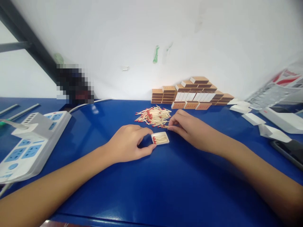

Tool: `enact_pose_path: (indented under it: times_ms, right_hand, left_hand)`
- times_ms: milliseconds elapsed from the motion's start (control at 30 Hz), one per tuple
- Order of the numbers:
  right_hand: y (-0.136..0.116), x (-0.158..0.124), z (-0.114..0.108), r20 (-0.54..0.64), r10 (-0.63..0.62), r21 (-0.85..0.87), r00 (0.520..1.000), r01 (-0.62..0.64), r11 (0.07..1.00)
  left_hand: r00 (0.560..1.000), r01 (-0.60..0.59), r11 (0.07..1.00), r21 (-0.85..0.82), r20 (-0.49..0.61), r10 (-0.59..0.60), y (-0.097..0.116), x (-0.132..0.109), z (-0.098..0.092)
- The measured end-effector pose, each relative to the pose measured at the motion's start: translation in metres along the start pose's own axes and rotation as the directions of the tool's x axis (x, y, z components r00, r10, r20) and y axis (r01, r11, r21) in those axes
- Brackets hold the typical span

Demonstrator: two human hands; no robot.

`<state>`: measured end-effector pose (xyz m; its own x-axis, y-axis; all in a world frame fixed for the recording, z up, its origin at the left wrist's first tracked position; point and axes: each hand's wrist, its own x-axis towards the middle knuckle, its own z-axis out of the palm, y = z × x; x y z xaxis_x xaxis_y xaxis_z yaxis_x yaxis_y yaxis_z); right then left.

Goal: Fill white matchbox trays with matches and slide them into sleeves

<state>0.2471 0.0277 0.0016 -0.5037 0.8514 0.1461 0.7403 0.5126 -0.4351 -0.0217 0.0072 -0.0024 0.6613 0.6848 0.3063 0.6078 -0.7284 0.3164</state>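
Note:
A small white tray (167, 141) lies on the blue table (151, 189), with several red-tipped matches inside, their heads toward the left. My left hand (130, 142) grips its left end between thumb and fingers. Just behind the tray is a loose pile of matches (155, 115). At the pile's front right edge, my right hand (187, 127) pinches matches (163, 126) between thumb and fingertips; how many is too small to tell.
Stacked matchboxes (196, 91) stand against the wall behind the pile. On the left lies a power strip (35, 148) with a plugged-in adapter. Folded white papers (253, 119), a phone (290, 150) and a plastic-wrapped package (274, 91) are at the right.

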Motion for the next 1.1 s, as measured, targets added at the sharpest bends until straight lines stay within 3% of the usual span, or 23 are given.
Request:
enact_pose_path:
  times_ms: [133,300,433,633,867,1100]
  right_hand:
    - [-0.018,-0.009,-0.002,0.021,-0.058,0.012,0.998,0.058,0.998]
    - [-0.038,-0.011,0.01,0.078,-0.093,-0.102,0.993,0.101,0.99]
    - [-0.034,-0.01,0.008,0.079,-0.107,-0.057,0.991,0.111,0.992]
    - [-0.015,-0.009,-0.009,-0.062,-0.105,0.009,0.992,0.106,0.994]
    - [-0.03,-0.011,0.009,0.043,-0.103,0.128,0.994,0.096,0.987]
    - [-0.03,-0.012,0.004,0.077,-0.13,0.049,0.988,0.127,0.991]
  left_hand:
    - [1.0,0.002,1.0,-0.007,-0.013,-0.002,-0.001,0.0,0.001]
    - [1.0,-0.019,1.0,-0.016,0.005,0.019,0.001,0.001,0.002]
    - [0.999,-0.031,0.999,-0.013,0.009,0.031,0.002,0.0,0.002]
    - [1.0,-0.025,1.0,-0.018,0.016,0.025,0.003,0.0,0.0]
    - [0.998,-0.051,0.999,-0.02,0.024,0.052,0.005,0.001,0.001]
    - [0.999,-0.048,0.999,-0.021,0.025,0.048,0.005,-0.001,0.001]
